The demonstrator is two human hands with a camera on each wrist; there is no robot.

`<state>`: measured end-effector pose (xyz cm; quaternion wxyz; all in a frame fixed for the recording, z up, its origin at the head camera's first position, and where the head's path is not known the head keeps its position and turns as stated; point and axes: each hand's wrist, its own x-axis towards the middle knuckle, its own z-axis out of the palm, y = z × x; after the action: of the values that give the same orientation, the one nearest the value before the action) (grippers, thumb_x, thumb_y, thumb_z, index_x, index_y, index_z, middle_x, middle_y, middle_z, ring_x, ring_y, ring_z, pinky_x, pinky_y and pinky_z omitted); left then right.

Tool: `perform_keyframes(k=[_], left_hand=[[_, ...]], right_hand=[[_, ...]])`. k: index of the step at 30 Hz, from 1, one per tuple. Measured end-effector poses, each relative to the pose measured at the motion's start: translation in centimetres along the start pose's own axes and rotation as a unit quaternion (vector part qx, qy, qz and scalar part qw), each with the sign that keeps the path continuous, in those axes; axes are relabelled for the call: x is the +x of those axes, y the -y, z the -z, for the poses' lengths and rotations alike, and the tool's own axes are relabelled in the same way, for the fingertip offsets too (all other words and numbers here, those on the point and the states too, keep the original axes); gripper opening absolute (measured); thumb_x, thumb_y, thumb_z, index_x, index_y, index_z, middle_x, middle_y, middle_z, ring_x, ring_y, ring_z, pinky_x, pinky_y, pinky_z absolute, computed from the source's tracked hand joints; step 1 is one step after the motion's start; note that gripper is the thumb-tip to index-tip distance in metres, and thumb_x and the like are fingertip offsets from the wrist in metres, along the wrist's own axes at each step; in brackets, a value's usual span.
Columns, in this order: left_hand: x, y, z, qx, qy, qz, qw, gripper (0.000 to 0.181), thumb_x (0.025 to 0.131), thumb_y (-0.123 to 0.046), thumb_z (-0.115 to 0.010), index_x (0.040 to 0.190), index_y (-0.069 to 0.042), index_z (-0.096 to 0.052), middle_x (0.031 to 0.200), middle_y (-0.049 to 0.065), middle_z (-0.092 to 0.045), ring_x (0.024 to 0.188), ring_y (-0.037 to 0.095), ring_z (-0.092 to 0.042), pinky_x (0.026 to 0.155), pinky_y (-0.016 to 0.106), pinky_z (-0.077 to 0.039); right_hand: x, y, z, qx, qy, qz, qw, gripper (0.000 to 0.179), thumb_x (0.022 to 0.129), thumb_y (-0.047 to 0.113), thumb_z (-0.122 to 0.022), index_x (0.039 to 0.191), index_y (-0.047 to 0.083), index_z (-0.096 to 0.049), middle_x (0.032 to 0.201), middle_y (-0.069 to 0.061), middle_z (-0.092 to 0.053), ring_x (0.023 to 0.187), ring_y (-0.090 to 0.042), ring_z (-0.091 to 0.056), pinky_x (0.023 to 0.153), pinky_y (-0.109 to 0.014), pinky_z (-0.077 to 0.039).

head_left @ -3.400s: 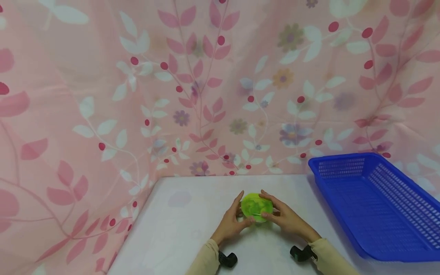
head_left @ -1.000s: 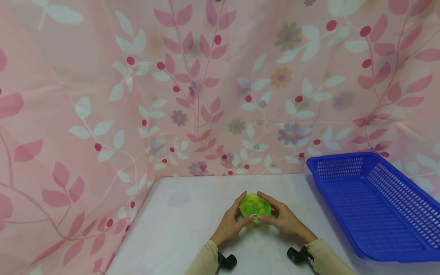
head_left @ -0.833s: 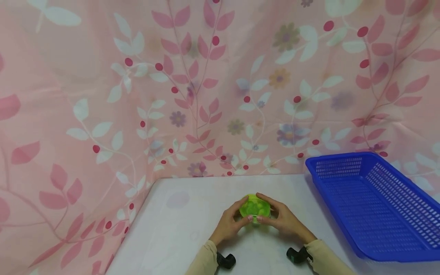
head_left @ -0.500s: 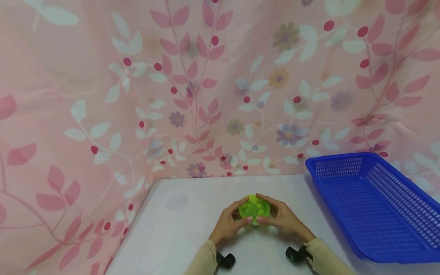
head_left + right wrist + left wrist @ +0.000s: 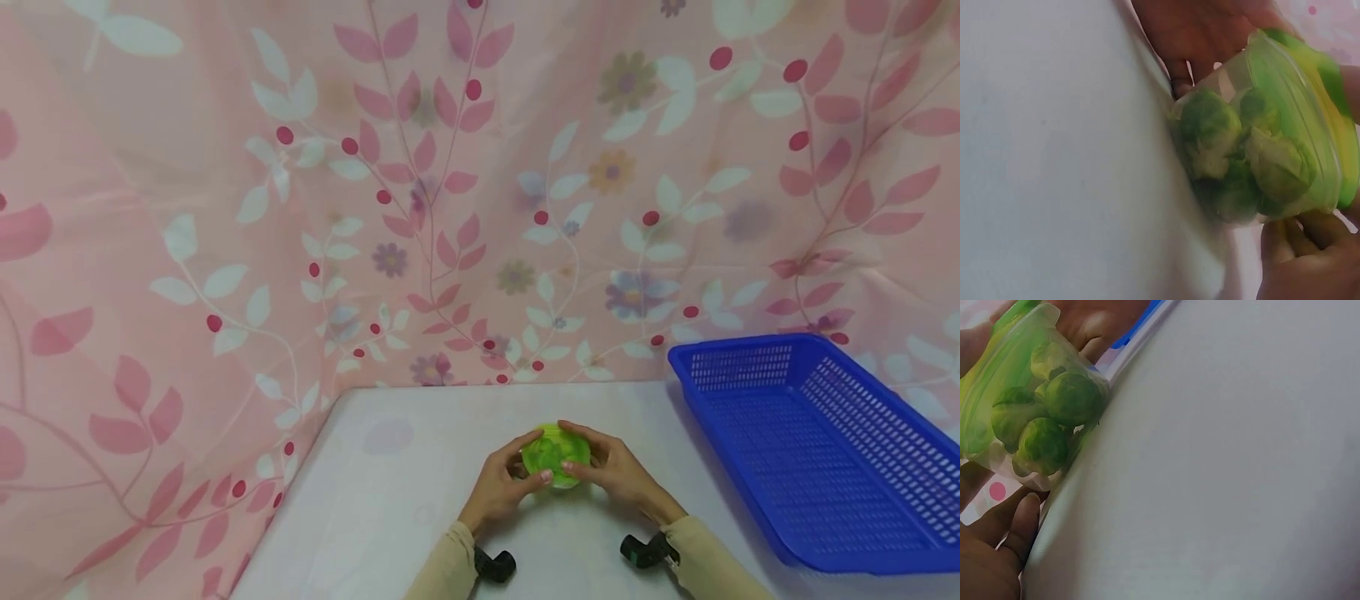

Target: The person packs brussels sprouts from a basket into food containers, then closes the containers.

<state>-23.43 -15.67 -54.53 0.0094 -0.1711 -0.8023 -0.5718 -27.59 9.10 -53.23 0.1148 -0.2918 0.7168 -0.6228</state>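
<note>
A small clear plastic tub (image 5: 555, 454) with a green and yellow lid (image 5: 1329, 119) stands on the white table in front of me. Several Brussels sprouts (image 5: 1072, 399) show through its clear wall in both wrist views. My left hand (image 5: 498, 483) grips the tub from the left, its thumb at the near edge of the lid. From the right, my right hand (image 5: 618, 475) holds it too, with the thumb on the lid close to the near edge. The far fingers of both hands are partly hidden behind the tub.
A blue plastic basket (image 5: 757, 492) with mesh walls stands to the right of the hands. The white table (image 5: 390, 500) ends at a pink floral cloth (image 5: 450, 208) behind it. A black wrist camera (image 5: 495, 567) sits at the left wrist.
The right thumb has shifted from the near edge a little up onto the lid since half a second ago. Both hands have stayed around the tub, which remains in nearly the same place.
</note>
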Motion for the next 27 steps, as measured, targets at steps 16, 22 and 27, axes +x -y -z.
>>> perform_keyframes(k=[16, 22, 27], left_hand=[[0.02, 0.1, -0.16, -0.021, -0.004, 0.002, 0.9998, 0.059, 0.098, -0.021, -0.079, 0.153, -0.015, -0.058, 0.142, 0.017, -0.068, 0.097, 0.008, -0.072, 0.084, 0.022, -0.058], [0.06, 0.15, -0.32, -0.009, -0.002, -0.004, 1.0, 0.06, 0.099, -0.023, -0.077, 0.154, -0.016, -0.055, 0.145, 0.017, -0.065, 0.102, 0.009, -0.072, 0.084, 0.023, -0.058], [-0.13, -0.13, -0.17, 0.008, 0.0, 0.001, 1.0, 0.059, 0.1, -0.024, -0.076, 0.155, -0.019, -0.055, 0.147, 0.013, -0.063, 0.102, 0.009, -0.07, 0.086, 0.023, -0.057]], right_hand=[[0.2, 0.01, 0.45, -0.007, 0.024, -0.014, 0.9996, 0.079, 0.098, 0.022, -0.079, 0.164, 0.004, -0.038, 0.172, -0.017, -0.034, 0.161, -0.039, -0.024, 0.111, -0.002, -0.025], [0.15, 0.06, 0.37, -0.013, 0.021, -0.019, 0.9995, 0.077, 0.1, 0.025, -0.076, 0.165, 0.009, -0.038, 0.172, -0.012, -0.035, 0.162, -0.038, -0.024, 0.111, -0.002, -0.024], [0.26, 0.19, 0.37, -0.022, 0.032, -0.03, 0.9988, 0.076, 0.103, 0.029, -0.073, 0.167, 0.012, -0.036, 0.174, -0.01, -0.032, 0.162, -0.037, -0.023, 0.11, -0.001, -0.024]])
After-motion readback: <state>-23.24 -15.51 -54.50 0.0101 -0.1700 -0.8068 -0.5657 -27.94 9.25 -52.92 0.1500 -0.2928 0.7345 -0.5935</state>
